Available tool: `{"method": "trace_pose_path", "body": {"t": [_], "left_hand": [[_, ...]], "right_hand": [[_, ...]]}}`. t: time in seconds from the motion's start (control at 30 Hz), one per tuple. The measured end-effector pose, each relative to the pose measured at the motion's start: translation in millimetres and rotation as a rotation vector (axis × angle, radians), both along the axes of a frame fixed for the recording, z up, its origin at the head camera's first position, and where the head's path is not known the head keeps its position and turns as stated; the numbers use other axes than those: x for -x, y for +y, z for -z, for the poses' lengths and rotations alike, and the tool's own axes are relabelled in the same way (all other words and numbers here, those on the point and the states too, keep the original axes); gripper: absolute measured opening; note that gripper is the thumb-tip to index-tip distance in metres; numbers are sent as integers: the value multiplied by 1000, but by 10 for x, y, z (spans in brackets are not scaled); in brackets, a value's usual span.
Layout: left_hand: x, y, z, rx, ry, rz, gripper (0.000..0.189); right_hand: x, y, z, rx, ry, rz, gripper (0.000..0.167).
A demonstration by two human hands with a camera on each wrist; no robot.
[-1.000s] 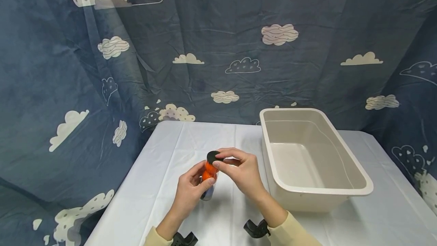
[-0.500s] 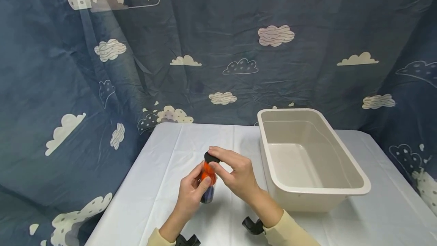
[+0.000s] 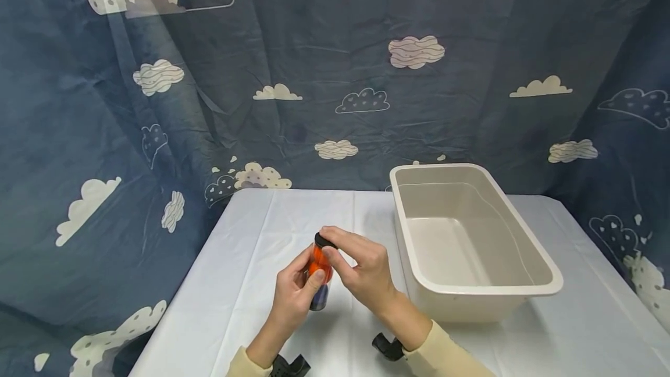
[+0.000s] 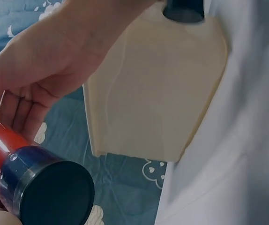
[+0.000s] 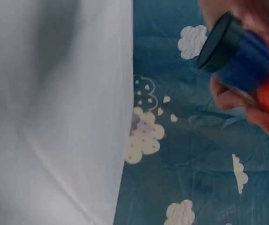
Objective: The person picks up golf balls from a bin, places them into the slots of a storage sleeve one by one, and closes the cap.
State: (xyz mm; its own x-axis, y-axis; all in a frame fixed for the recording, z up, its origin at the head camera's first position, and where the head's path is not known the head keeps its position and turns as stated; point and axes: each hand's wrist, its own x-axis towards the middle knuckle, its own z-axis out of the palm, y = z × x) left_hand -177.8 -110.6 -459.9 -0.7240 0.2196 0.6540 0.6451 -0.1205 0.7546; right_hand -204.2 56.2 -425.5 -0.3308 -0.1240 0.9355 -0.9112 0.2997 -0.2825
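Observation:
A small clear tube [image 3: 318,260] with bright orange-red contents, a dark blue lower part and a black cap [image 3: 321,241] is held tilted above the white table. My left hand [image 3: 293,290] grips its middle, thumb across the near side. At the top, my right hand [image 3: 369,269] pinches the cap, its index finger lying over the edge; the cap still sits on the tube. In the left wrist view the tube's flat black base [image 4: 58,194] faces the camera. The right wrist view shows the blue section [image 5: 247,63] with left-hand fingers [image 5: 235,99] behind it.
A deep beige plastic tub [image 3: 473,291] stands on the white-covered table [image 3: 251,231], just right of my right hand. Dark blue cloth [image 3: 293,121] with cloud prints hangs behind and at both sides. Each wrist carries a black camera mount [image 3: 388,347].
My right index finger has come further over the cap, and the cap's top shows less. More of the tube's blue lower part is visible. The head view has shifted slightly.

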Motion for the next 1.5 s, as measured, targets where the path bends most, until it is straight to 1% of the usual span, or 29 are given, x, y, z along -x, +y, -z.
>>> {"method": "trace_pose_path", "body": {"t": [0.07, 0.13, 0.3, 0.5, 0.67, 0.77, 0.87, 0.97, 1.03, 1.1, 1.2, 1.27, 1.37, 1.5], "left_hand": [[9, -1, 10, 8, -17, 7, 51], [15, -3, 17, 14, -39, 8, 50], [15, -18, 17, 19, -90, 27, 47], [44, -23, 19, 28, -101, 48, 45], [75, 6, 3, 5, -108, 70, 43], [94, 16, -3, -10, -114, 69, 42], [98, 19, 2, -15, -125, 69, 42], [122, 30, 7, -7, -136, 87, 42], [171, 41, 18, -4, -140, 108, 43], [230, 47, 33, -3, -143, 129, 44], [311, 39, 29, -4, -147, 124, 48], [345, 22, 5, -5, -150, 99, 51], [404, -22, -45, 2, -148, 46, 54], [502, -104, -101, 55, -149, -55, 54]], "right_hand": [[24, 11, -5, -23, 33, 5, 24], [47, 19, -12, -49, 47, 9, 23], [63, 32, -10, -93, 31, 35, 23], [52, 23, 3, -101, 24, 71, 23], [76, 21, -19, -92, 74, 113, 22], [92, 10, -30, -78, 96, 126, 22], [99, 0, -20, -69, 104, 135, 21], [121, 22, -9, -76, 102, 141, 21], [149, 49, -3, -88, 80, 128, 22], [167, 70, -5, -95, 36, 104, 25], [164, 84, -13, -97, -57, 65, 34], [136, 85, -15, -95, -126, 66, 43], [94, 92, -12, -110, -219, 98, 52], [36, 97, -3, -168, -314, 137, 57]]}}
